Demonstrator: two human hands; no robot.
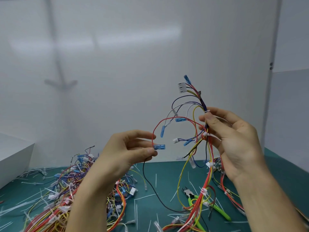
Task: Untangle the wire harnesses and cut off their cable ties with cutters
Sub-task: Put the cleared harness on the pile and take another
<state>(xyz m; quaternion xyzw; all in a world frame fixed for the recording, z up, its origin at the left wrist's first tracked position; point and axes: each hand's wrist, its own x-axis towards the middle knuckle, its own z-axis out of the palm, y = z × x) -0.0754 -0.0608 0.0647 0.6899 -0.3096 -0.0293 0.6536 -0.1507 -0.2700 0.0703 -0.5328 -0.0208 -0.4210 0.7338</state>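
Observation:
A wire harness [198, 129] of red, yellow, blue and black wires hangs in the air before me. My right hand [234, 139] grips its bundled trunk just below a white cable tie [207, 111]. A second white tie [205, 134] sits lower, by my fingers. My left hand [127, 148] pinches a blue terminal sleeve [159, 146] at the end of a looping red wire. A white connector [181, 87] sticks up at the harness top. Green-handled cutters [203, 204] lie on the mat under the hanging wires, touched by neither hand.
A large tangle of harnesses [70, 195] covers the green mat [157, 186] at the left. More red harnesses [222, 183] lie at the right. Cut white tie pieces [144, 196] are strewn about. A white box [13, 158] stands at the left; white walls enclose the bench.

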